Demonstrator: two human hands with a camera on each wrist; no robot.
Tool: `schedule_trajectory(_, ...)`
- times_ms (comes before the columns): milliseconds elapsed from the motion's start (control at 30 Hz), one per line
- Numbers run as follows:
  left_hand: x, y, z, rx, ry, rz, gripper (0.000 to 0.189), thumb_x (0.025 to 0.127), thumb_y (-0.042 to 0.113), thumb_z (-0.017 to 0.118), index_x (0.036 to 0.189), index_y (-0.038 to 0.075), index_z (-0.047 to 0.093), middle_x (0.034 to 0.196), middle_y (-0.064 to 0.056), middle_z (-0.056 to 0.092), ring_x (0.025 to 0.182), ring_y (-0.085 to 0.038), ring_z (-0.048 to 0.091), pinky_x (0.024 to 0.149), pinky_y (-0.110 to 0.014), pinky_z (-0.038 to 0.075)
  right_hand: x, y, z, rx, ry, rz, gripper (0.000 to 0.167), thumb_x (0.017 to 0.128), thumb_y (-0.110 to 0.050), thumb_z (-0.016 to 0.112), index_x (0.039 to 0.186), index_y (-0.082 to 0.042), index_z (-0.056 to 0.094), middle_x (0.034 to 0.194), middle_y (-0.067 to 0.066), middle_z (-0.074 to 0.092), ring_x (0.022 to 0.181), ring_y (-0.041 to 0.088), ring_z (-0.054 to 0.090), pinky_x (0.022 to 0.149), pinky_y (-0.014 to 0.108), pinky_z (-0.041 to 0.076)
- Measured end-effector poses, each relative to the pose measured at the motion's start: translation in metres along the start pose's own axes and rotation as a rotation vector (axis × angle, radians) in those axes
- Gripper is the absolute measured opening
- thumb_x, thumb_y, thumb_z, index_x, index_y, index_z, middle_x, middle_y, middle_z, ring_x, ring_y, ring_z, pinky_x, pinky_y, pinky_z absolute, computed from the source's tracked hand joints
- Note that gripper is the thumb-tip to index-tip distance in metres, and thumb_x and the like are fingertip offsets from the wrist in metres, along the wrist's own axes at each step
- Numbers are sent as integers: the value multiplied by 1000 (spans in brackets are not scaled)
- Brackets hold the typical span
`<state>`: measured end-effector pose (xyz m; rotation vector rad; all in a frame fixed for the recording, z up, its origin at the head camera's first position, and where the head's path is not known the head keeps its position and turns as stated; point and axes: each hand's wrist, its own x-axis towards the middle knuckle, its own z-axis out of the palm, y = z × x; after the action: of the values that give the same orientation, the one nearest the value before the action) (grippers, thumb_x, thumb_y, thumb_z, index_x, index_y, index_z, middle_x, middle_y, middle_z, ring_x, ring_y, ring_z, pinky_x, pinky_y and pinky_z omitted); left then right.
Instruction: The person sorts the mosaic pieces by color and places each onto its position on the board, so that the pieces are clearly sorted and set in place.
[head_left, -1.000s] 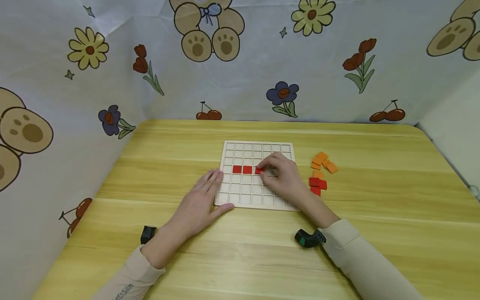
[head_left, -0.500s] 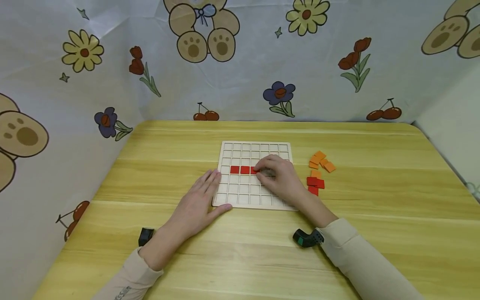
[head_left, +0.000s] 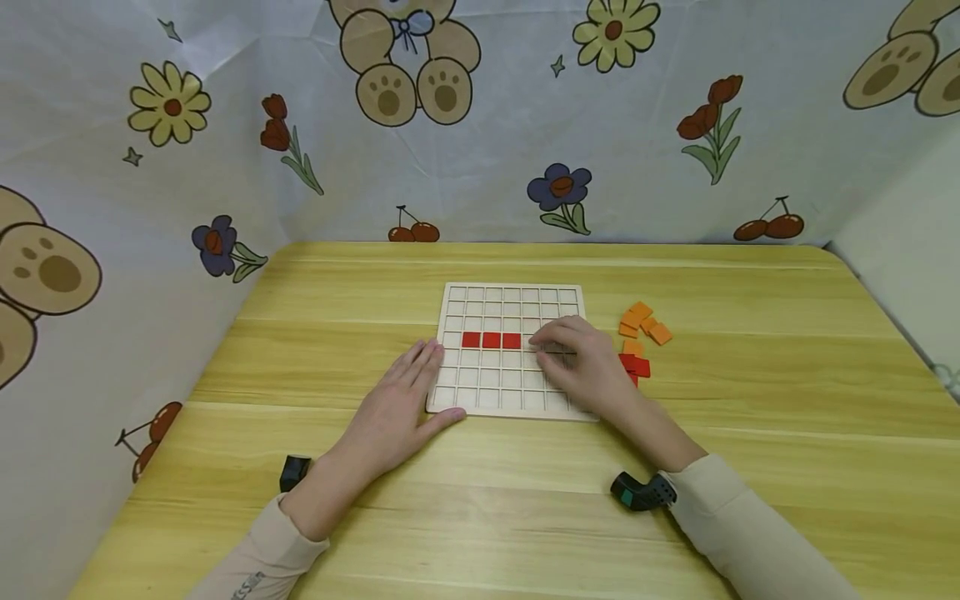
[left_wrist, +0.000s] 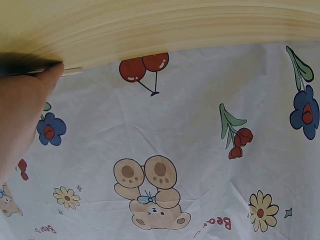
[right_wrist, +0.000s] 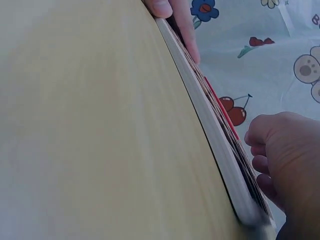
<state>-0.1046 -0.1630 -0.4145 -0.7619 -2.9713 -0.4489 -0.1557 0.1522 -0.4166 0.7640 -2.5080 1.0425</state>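
Note:
A pale wooden grid board (head_left: 489,379) lies on the table. Three red square tiles (head_left: 491,340) sit side by side in one of its rows. My left hand (head_left: 397,417) rests flat at the board's left edge, fingers straight and thumb at the near corner; part of it shows in the left wrist view. Just right of the red tiles, my right hand (head_left: 588,367) hovers over the board with fingers loosely bent. Between its thumb and fingertips nothing shows. From the right wrist camera, the same right hand (right_wrist: 290,155) is close above the board's edge (right_wrist: 210,130).
Right of the board lie several loose orange tiles (head_left: 660,333) and a small pile of red tiles (head_left: 637,367), partly hidden by my right hand. Black wrist devices (head_left: 642,492) are at both cuffs. A patterned cloth (head_left: 480,167) hangs behind the wooden table (head_left: 480,500).
My right hand slid the third red tile left into line with the other two, let it go, and drew back to the right. The left hand stayed in place.

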Motion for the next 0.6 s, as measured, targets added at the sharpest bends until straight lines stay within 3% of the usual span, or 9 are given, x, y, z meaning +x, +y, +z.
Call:
schedule_trajectory(267, 0, 1, -1, -4, -9, -4, 93, 103, 64, 55, 167, 3, 24, 174, -14, 25, 163, -31, 21, 132, -48, 22, -27, 19, -29, -41, 69, -8, 21, 86, -1, 83, 105, -11, 80, 109, 2, 76, 99, 18, 64, 82, 22, 47)
schedule_trajectory(600, 0, 2, -2, -6, -3, -3, 93, 103, 64, 55, 167, 3, 25, 173, -14, 27, 162, -32, 22, 132, -48, 23, -55, 41, -68, -84, 108, -13, 31, 80, 6, 84, 107, -9, 79, 109, 5, 77, 104, 19, 64, 95, 6, 39)
